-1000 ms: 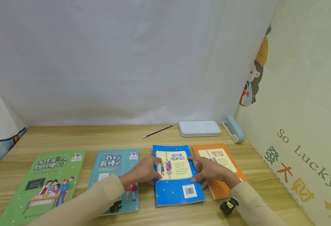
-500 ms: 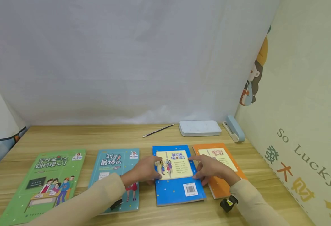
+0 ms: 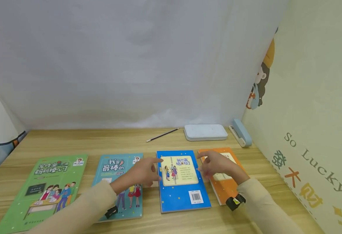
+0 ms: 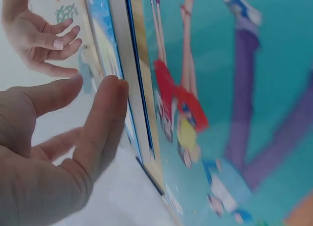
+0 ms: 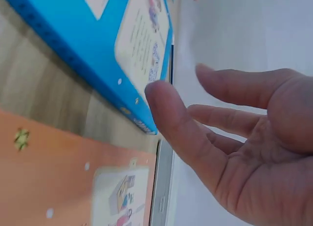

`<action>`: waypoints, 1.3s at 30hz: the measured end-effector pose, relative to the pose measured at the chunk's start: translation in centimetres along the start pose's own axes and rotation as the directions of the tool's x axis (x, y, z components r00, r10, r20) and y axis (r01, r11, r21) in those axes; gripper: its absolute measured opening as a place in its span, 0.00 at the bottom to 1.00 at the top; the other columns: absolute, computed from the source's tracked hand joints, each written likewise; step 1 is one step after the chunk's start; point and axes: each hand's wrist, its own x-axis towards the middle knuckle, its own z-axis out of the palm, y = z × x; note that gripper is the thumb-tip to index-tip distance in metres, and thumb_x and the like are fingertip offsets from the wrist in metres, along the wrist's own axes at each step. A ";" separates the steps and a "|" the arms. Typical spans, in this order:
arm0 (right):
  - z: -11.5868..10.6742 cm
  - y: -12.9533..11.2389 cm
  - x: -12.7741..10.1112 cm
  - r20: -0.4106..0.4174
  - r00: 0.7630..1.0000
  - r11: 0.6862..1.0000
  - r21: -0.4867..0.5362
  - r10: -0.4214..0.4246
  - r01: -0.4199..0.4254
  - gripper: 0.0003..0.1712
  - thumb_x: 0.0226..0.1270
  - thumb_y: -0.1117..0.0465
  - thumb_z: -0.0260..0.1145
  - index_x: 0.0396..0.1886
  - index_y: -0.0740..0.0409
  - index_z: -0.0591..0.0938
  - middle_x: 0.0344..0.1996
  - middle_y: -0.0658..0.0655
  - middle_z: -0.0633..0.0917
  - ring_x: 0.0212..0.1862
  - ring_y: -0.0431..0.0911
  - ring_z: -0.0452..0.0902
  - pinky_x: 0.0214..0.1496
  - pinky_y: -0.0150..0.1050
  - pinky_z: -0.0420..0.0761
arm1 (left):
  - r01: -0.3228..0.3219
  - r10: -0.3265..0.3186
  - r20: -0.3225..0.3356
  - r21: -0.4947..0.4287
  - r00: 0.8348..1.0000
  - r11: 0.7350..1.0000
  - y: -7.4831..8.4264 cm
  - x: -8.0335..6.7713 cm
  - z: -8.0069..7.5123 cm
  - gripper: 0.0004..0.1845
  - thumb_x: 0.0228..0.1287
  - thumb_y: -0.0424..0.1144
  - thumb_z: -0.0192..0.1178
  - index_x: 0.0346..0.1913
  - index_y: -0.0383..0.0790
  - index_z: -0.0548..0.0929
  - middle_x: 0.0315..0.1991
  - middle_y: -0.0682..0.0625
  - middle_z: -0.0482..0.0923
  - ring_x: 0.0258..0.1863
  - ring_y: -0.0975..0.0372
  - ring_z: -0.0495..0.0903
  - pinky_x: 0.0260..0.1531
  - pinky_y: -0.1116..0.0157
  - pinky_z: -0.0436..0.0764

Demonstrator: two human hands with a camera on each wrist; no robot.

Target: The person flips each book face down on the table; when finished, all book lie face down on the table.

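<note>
Left hand (image 3: 142, 171) and right hand (image 3: 215, 165) bare; left sleeve (image 3: 77, 208) and right sleeve (image 3: 267, 208) long, plain beige. Just beside the right cuff (image 3: 245, 188), black strap (image 3: 241, 198) with a small boxy black device (image 3: 232, 203), yellow-green mark (image 3: 236, 201) on it. Well apart to the left of that cuff, another black strapped piece (image 3: 111, 212) at the left sleeve, partly hidden, details unclear.

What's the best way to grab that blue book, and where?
Probably by its long side edges, coming from left and right together: the blue book lies flat, barcode side up, with tabletop showing beside both edges. The left hand and right hand flank it.
</note>
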 end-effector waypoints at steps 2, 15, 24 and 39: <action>0.1 -0.3 0.5 -0.006 0.999 0.999 0.019 -0.038 0.039 0.30 0.69 0.67 0.65 0.69 0.66 0.71 0.36 0.62 0.85 0.34 0.51 0.86 0.40 0.44 0.89 | -0.031 0.031 -0.014 -0.044 0.999 0.999 -0.5 -0.3 -0.8 0.34 0.61 0.33 0.69 0.71 0.42 0.72 0.45 0.41 0.80 0.25 0.60 0.84 0.26 0.64 0.86; 3.4 -3.7 5.0 -0.034 0.968 0.956 0.156 -0.248 0.250 0.32 0.70 0.64 0.65 0.71 0.62 0.69 0.57 0.68 0.82 0.51 0.56 0.85 0.51 0.47 0.87 | -0.207 0.214 -0.090 0.079 0.973 0.975 -4.9 -4.1 -5.4 0.30 0.61 0.34 0.70 0.67 0.35 0.75 0.56 0.35 0.81 0.52 0.43 0.83 0.45 0.54 0.87; 6.2 -6.7 8.0 -0.016 0.950 0.908 0.291 -0.311 0.302 0.33 0.73 0.66 0.62 0.75 0.58 0.65 0.65 0.70 0.75 0.64 0.59 0.77 0.62 0.48 0.81 | -0.261 0.282 -0.088 0.200 0.955 0.944 -7.7 -6.4 -6.1 0.28 0.57 0.36 0.72 0.61 0.33 0.79 0.61 0.32 0.77 0.60 0.36 0.76 0.55 0.42 0.79; 10.4 -10.1 11.5 0.020 0.943 0.912 0.263 -0.331 0.315 0.37 0.69 0.59 0.68 0.75 0.57 0.66 0.69 0.67 0.73 0.71 0.58 0.70 0.65 0.51 0.78 | -0.214 0.225 -0.002 0.294 0.974 0.931 -9.7 -8.6 -6.0 0.23 0.53 0.43 0.75 0.54 0.45 0.86 0.66 0.31 0.72 0.64 0.29 0.69 0.54 0.33 0.75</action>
